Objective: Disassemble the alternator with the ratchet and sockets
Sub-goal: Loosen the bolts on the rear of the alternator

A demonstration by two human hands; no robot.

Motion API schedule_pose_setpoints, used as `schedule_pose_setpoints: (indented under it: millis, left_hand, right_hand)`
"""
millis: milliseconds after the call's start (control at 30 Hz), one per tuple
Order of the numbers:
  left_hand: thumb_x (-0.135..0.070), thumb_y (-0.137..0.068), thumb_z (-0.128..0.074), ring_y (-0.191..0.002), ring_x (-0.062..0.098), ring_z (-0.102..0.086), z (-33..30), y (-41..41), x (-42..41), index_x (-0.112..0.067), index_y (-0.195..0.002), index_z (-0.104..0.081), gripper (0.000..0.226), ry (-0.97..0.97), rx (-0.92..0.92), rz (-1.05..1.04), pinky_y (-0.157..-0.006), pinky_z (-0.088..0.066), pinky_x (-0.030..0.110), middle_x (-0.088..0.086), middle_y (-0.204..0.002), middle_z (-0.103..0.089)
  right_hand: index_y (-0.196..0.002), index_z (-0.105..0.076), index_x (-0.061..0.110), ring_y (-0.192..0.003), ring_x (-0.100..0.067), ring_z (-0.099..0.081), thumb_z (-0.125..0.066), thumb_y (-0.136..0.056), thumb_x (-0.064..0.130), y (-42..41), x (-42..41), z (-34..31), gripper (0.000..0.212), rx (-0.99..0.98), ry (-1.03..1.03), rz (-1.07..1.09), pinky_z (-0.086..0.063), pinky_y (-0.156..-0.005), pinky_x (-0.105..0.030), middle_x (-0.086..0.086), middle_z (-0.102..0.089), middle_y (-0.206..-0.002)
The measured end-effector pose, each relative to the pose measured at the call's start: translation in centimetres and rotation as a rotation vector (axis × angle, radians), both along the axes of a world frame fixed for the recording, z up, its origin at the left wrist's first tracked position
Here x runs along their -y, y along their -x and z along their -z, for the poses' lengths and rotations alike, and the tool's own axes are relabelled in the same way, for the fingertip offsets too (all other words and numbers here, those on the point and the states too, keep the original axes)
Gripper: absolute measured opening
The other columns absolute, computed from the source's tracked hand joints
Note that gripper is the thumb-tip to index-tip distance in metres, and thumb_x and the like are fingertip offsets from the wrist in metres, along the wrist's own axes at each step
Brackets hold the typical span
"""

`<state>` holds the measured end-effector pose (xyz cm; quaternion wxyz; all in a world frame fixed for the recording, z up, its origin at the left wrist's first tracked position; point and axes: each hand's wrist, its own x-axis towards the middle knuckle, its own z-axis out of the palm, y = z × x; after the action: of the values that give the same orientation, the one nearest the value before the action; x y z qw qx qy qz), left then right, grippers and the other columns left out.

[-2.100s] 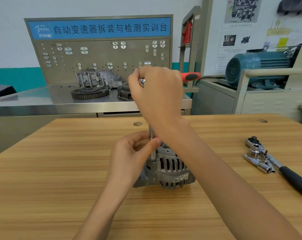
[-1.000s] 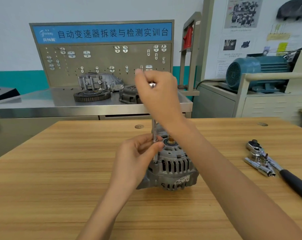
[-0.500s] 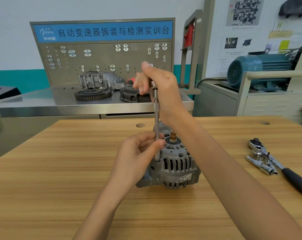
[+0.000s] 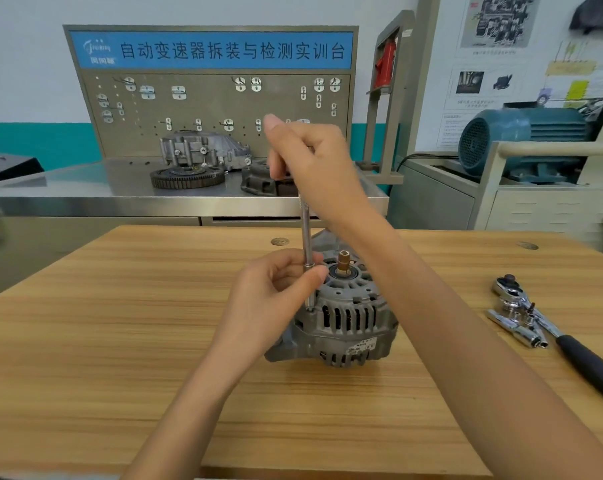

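A grey alternator (image 4: 348,323) stands on the wooden table (image 4: 120,341), its brass-coloured shaft (image 4: 343,261) pointing up. A long chrome extension bar (image 4: 306,237) rises upright from the alternator's left edge, its lower tip at a bolt on the housing. My left hand (image 4: 276,292) pinches the bar's lower part between thumb and fingers. My right hand (image 4: 310,161) grips the bar's top end; whatever it holds there is hidden by the fingers.
A chrome ratchet (image 4: 511,292) with a black handle (image 4: 591,368) and loose sockets (image 4: 521,327) lies on the table at the right. Behind stands a steel bench (image 4: 85,188) with a gear (image 4: 187,176), a gearbox casing (image 4: 203,148) and a pegboard. A teal motor (image 4: 521,140) sits at the back right.
My right hand has kept turning at the top of the extension bar, and the red handle seen earlier is hidden now. My left hand stays pinched on the bar's lower part.
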<state>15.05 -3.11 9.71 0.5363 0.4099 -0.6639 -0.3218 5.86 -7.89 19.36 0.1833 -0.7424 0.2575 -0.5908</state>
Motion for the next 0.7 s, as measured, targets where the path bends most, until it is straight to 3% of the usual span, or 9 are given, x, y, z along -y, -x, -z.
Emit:
schedule_pose_setpoints:
  millis: [100, 167, 267, 367, 433, 567, 600, 700]
  left_hand:
    - [-0.018, -0.088, -0.064, -0.087, 0.001, -0.069, -0.1, 0.0, -0.3, -0.031, -0.097, -0.067, 0.016, -0.016, 0.002, 0.049, -0.077, -0.054, 0.015, -0.01, -0.087, -0.075]
    - [-0.017, -0.087, -0.065, -0.087, 0.001, -0.07, -0.2, 0.0, -0.3, -0.03, -0.094, -0.068, 0.016, -0.016, 0.007, 0.04, -0.079, -0.056, 0.02, -0.009, -0.087, -0.075]
    - [-0.016, -0.085, -0.068, -0.085, 0.002, -0.07, -0.1, 0.1, -0.2, -0.024, -0.094, -0.071, 0.013, -0.025, -0.001, -0.008, -0.081, -0.056, 0.027, -0.006, -0.084, -0.076]
    - [-0.02, -0.082, -0.07, -0.082, -0.002, -0.069, 0.1, 0.2, 0.0, -0.024, -0.094, -0.072, 0.013, -0.009, 0.011, -0.05, -0.076, -0.055, 0.022, -0.01, -0.083, -0.075]
    - [-0.022, -0.08, -0.071, -0.078, -0.003, -0.069, 0.2, 0.3, 0.1, -0.028, -0.088, -0.071, 0.011, 0.009, 0.013, -0.078, -0.071, -0.055, 0.02, -0.014, -0.08, -0.074]
    - [-0.023, -0.078, -0.073, -0.076, 0.005, -0.069, 0.3, 0.3, 0.2, -0.024, -0.084, -0.072, 0.006, 0.004, 0.005, -0.114, -0.071, -0.057, 0.024, -0.008, -0.076, -0.074]
    - [-0.024, -0.079, -0.073, -0.078, 0.005, -0.069, 0.3, 0.1, 0.2, -0.024, -0.087, -0.073, 0.008, -0.007, 0.007, -0.092, -0.072, -0.056, 0.023, -0.008, -0.078, -0.074]
    - [-0.036, -0.076, -0.07, -0.089, 0.002, -0.069, 0.2, -0.2, 0.0, -0.019, -0.107, -0.071, 0.036, -0.043, 0.03, 0.002, -0.08, -0.054, 0.021, -0.008, -0.09, -0.075]
  right_hand:
    - [-0.05, -0.051, 0.013, -0.063, -0.006, -0.054, -0.04, -0.1, 0.012, 0.3, 0.1, -0.2, 0.051, 0.084, -0.104, -0.236, -0.046, -0.078, -0.013, 0.004, -0.051, -0.053]
    - [-0.049, -0.05, 0.013, -0.061, -0.009, -0.052, -0.041, -0.099, 0.011, 0.2, 0.0, -0.1, 0.051, 0.13, -0.084, -0.208, -0.048, -0.081, -0.022, 0.004, -0.05, -0.052]
    - [-0.046, -0.045, 0.011, -0.051, -0.008, -0.042, -0.045, -0.098, 0.011, -0.3, -0.5, 0.5, 0.052, 0.121, 0.086, 0.089, -0.041, -0.067, -0.02, 0.003, -0.042, -0.045]
    - [-0.05, -0.034, 0.021, -0.053, -0.013, -0.038, -0.044, -0.097, 0.021, -0.8, -1.4, 0.6, 0.048, -0.097, 0.289, 0.642, -0.034, -0.072, -0.03, 0.009, -0.034, -0.048]
    - [-0.053, -0.034, 0.022, -0.058, -0.017, -0.041, -0.041, -0.098, 0.024, -1.2, -1.7, 0.6, 0.045, -0.156, 0.292, 0.798, -0.034, -0.079, -0.034, 0.008, -0.036, -0.051]
    - [-0.047, -0.046, 0.008, -0.051, -0.019, -0.044, -0.047, -0.098, 0.017, -0.4, -1.0, 0.3, 0.051, 0.014, 0.149, 0.374, -0.037, -0.064, -0.031, -0.001, -0.044, -0.045]
    - [-0.047, -0.049, 0.006, -0.049, -0.013, -0.045, -0.047, -0.098, 0.016, -0.1, -0.8, 0.1, 0.051, 0.027, 0.104, 0.265, -0.038, -0.062, -0.027, 0.003, -0.047, -0.044]
    - [-0.047, -0.046, 0.014, -0.056, -0.006, -0.048, -0.045, -0.098, 0.013, 0.7, -0.3, -0.1, 0.051, 0.037, -0.015, -0.043, -0.044, -0.071, -0.015, 0.011, -0.047, -0.049]
